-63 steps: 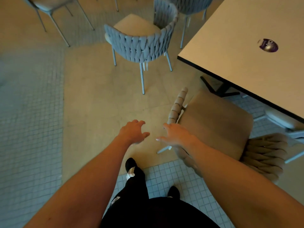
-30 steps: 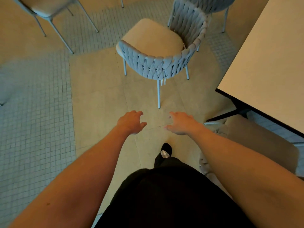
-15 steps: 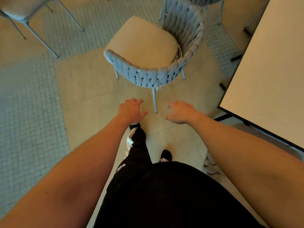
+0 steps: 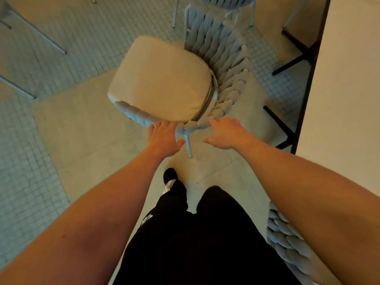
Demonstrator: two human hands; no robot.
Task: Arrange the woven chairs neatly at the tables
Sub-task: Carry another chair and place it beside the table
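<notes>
Now my left hand [image 4: 164,138] and right hand [image 4: 227,133] reach, fingers spread, to the woven rim of the chair [image 4: 162,79] at frame centre; contact unclear. Grey braided back, cream cushion. Table [image 4: 347,83] edge along the right; tiled floor [image 4: 86,124] lies left.
</notes>
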